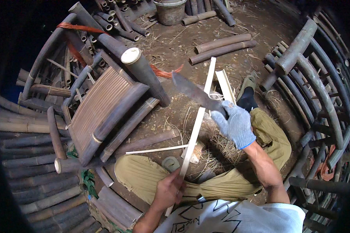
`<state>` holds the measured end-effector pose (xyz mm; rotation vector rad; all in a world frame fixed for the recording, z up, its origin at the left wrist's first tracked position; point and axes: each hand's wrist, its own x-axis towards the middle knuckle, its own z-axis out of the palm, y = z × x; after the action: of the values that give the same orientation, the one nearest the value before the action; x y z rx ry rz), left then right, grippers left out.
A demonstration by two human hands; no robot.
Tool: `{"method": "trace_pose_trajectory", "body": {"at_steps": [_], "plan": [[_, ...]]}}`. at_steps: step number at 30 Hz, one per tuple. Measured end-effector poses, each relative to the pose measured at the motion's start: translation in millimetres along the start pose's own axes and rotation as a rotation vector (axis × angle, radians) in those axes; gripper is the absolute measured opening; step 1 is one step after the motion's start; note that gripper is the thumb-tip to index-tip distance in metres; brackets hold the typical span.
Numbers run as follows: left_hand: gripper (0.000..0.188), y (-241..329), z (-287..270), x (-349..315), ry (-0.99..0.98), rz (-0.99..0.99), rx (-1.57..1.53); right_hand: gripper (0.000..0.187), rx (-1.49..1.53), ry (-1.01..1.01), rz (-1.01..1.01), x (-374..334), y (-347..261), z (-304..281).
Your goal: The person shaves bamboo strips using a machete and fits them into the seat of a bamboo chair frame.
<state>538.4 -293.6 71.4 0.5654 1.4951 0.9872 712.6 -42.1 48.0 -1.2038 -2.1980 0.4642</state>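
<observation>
The pale, flat strip is slanting away from you, your left hand gripping it low; your gloved right hand is gripping the knife across it. Dirt floor is spreading between a slatted chair, left, and a curved frame, right; two bamboo pieces are lying ahead.

A packed-earth floor, littered with shavings and dry scraps, spreads under soft light, fading into deep shadow at upper left. On the left sits a dark bamboo chair with a slatted panel, orange strapping tied around its frame. Below it, bamboo poles lie side by side. Curved bamboo framework crowds the right side. At the top, a grimy bucket stands near heaped bamboo tubes.
</observation>
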Motion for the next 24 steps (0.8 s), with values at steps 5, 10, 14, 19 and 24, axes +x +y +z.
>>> {"method": "trace_pose_trajectory", "body": {"at_steps": [5, 10, 14, 19, 24], "plan": [[0.039, -12.2, -19.3, -23.6, -0.139, -0.022, 0.076, 0.038, 0.033, 0.085, 0.032, 13.7, 26.8, -9.8], [0.04, -29.2, -50.0, -79.3, -0.127, -0.009, -0.039, 0.039, 0.098, 0.22, 0.157, 50.6, 99.9, -29.0], [0.055, 16.5, -88.1, -62.6, 0.456, 0.474, -0.26, 0.045, 0.111, -0.104, 0.362, 30.5, 107.9, 34.3], [0.033, 96.3, -198.9, 53.8, 0.948, 1.002, -0.141, 0.033, -0.067, -0.266, 0.405, -66.2, 132.7, 160.3], [0.023, 129.1, -325.5, 162.2, 0.76, 0.826, -0.613, 0.037, -0.207, -0.405, 0.364, -96.5, 137.8, 206.6]]}}
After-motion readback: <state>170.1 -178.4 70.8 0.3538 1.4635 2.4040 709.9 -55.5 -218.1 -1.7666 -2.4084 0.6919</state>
